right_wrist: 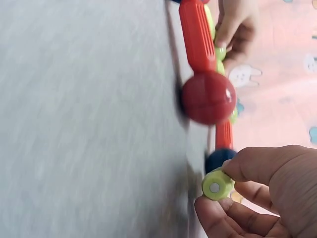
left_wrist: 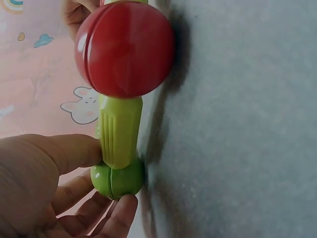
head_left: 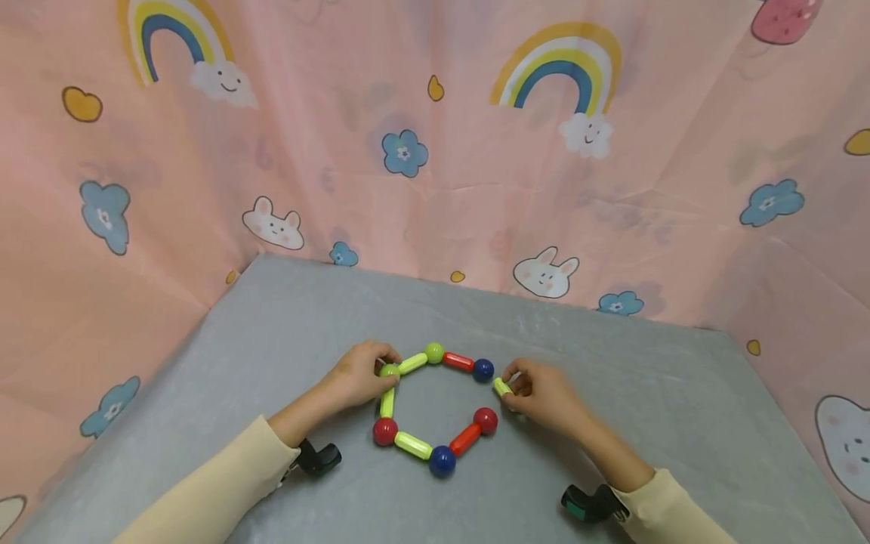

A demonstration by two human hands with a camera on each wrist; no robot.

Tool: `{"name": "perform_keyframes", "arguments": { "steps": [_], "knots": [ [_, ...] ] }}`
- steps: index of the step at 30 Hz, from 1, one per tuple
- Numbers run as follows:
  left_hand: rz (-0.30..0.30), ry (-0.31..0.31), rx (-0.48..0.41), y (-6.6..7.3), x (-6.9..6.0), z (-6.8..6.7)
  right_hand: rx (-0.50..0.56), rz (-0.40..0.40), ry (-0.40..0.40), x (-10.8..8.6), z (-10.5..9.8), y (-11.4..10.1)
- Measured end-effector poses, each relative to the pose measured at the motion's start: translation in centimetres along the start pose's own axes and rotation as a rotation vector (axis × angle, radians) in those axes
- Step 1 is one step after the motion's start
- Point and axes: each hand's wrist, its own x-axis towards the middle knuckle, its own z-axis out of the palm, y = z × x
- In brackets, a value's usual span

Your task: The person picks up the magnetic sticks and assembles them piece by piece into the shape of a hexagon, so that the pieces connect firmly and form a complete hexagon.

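Note:
On the grey surface lies an almost closed ring of balls and short rods, with a gap on its right side. My left hand (head_left: 362, 373) grips the green ball (left_wrist: 119, 179) at the ring's upper left, thumb by the adjoining yellow-green rod (left_wrist: 119, 131). Between right thumb and fingers, my right hand (head_left: 544, 393) pinches a loose yellow-green rod (head_left: 502, 387), its round end showing a pale disc in the right wrist view. This rod is close to the blue ball (head_left: 483, 369). Below the gap sits a red ball (head_left: 485, 421) on a red rod (head_left: 465, 439).
Another green ball (head_left: 434, 352) and a red rod (head_left: 458, 362) form the ring's far side. Nearest the front are a second blue ball (head_left: 442, 461) and a second red ball (head_left: 385, 431). A pink patterned curtain (head_left: 435, 211) borders the grey tabletop (head_left: 326, 302).

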Motion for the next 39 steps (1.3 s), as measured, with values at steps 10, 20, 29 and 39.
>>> {"name": "perform_keyframes", "arguments": {
  "steps": [10,20,29,39],
  "knots": [
    [-0.004,0.026,0.005,0.1,0.1,0.1,0.050,0.028,0.011,0.9,1.2,-0.9],
    [-0.110,0.046,0.039,1.0,-0.6,0.3,0.170,0.079,-0.013,0.2,2.0,-1.6],
    [-0.272,-0.004,0.033,1.9,-2.7,0.7,0.192,0.145,0.035,0.6,2.9,-2.7],
    [-0.240,0.024,-0.061,1.3,-2.4,1.4,0.247,0.165,0.009,0.5,2.8,-2.5]
  ]
}}
